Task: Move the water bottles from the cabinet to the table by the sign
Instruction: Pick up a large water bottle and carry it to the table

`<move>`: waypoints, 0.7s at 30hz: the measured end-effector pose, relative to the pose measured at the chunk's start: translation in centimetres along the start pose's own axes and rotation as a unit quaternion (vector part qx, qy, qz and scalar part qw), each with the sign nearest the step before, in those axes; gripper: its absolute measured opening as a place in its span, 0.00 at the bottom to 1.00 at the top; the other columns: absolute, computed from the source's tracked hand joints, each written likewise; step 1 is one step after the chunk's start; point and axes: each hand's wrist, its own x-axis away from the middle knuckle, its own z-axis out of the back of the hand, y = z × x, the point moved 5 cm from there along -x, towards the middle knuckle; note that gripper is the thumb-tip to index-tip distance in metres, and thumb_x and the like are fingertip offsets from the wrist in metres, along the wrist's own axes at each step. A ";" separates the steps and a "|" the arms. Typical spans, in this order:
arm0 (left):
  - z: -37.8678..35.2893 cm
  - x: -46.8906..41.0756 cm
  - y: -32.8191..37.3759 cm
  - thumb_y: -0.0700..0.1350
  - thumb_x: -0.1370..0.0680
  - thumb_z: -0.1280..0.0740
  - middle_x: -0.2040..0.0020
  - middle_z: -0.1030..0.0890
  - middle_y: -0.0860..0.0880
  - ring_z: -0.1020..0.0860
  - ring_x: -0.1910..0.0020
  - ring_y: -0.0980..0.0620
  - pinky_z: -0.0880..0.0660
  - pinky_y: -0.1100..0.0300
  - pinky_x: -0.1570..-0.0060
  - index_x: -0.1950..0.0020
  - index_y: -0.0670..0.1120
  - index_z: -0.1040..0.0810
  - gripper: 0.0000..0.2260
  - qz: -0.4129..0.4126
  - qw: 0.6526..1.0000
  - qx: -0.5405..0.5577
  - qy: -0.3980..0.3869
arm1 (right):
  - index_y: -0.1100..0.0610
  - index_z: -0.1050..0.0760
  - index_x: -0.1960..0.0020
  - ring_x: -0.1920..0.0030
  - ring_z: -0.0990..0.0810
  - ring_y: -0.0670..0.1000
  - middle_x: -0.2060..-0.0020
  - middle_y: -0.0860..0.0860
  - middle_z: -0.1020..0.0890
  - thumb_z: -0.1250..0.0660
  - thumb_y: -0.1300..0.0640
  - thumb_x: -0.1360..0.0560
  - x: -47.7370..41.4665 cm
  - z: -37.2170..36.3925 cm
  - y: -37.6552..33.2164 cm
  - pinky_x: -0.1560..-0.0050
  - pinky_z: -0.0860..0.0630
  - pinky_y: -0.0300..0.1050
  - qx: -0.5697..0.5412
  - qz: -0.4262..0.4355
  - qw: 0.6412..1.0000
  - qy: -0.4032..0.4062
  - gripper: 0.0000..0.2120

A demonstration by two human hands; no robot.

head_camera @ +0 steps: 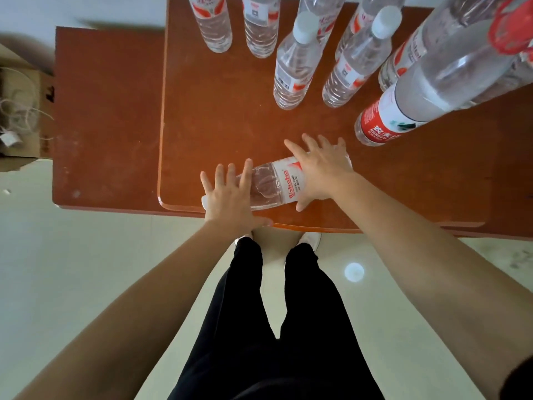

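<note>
Standing on the pale floor (86, 255) in black trousers (274, 327) and white shoes (310, 241), I am reaching both arms forward to the near edge of the red-brown surface (219, 111). A Wahaha water bottle (277, 183) is lying on its side there, along the edge. Its white cap is pointing to my left, near the rounded corner of the clear sheet (161, 194) covering the surface.

My left grip (230, 202) is resting on the neck end, fingers straight and spread, thumb lying along the surface's edge. My right grip (318, 174) is pressing on the base end, likewise spread flat, fingers fanning over the far side and thumb on the near side. Neither is curling round the bottle.

Beyond both grips, a red-labelled Nongfu bottle (380, 119) is standing to the right. Farther back, two white-capped Wahaha bottles (291, 73) are standing side by side. More bottles (261, 27) are standing behind them, their tops cut off by the frame. Far to the left, a cardboard box (20, 90) holding loose string is sitting beside a second red-brown top (106, 111).
</note>
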 end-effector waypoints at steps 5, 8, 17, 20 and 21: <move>-0.5 -0.5 -0.4 0.75 0.32 0.32 0.29 0.27 0.44 0.24 0.37 0.40 0.29 0.44 0.37 0.19 0.59 0.54 0.50 -0.014 0.996 0.075 0.052 | 0.41 0.56 0.19 0.27 0.31 0.62 0.25 0.55 0.32 0.24 0.27 0.41 0.3 0.1 0.0 0.27 0.39 0.67 0.009 0.025 0.999 0.022 0.62; -0.6 0.1 -0.1 0.73 0.29 0.34 0.35 0.25 0.45 0.23 0.42 0.42 0.28 0.46 0.41 0.20 0.60 0.51 0.45 -0.020 0.995 0.059 0.072 | 0.42 0.44 0.23 0.33 0.26 0.59 0.33 0.53 0.26 0.24 0.29 0.39 1.8 -0.3 -0.2 0.31 0.34 0.64 -0.004 0.026 0.997 0.069 0.52; -0.5 5.9 2.1 0.57 0.26 0.30 0.34 0.26 0.47 0.23 0.40 0.43 0.29 0.46 0.41 0.24 0.59 0.54 0.40 -0.016 0.997 0.007 0.072 | 0.42 0.32 0.31 0.41 0.23 0.57 0.42 0.50 0.20 0.25 0.34 0.39 9.4 -4.8 -1.2 0.32 0.35 0.65 -0.088 -0.013 0.984 0.155 0.39; 0.7 9.1 2.2 0.54 0.28 0.28 0.34 0.25 0.47 0.23 0.40 0.42 0.28 0.44 0.40 0.25 0.59 0.51 0.41 0.014 0.993 0.024 0.115 | 0.43 0.29 0.35 0.44 0.22 0.57 0.46 0.49 0.18 0.24 0.32 0.41 11.3 -3.2 -1.4 0.34 0.35 0.65 -0.073 0.020 0.972 0.224 0.38; 1.5 10.3 1.9 0.53 0.30 0.25 0.36 0.24 0.46 0.22 0.42 0.42 0.27 0.43 0.41 0.25 0.58 0.48 0.41 0.035 0.989 0.031 0.142 | 0.44 0.29 0.35 0.44 0.22 0.57 0.46 0.49 0.19 0.24 0.34 0.41 11.8 -1.9 -1.6 0.33 0.35 0.65 -0.065 0.037 0.966 0.246 0.38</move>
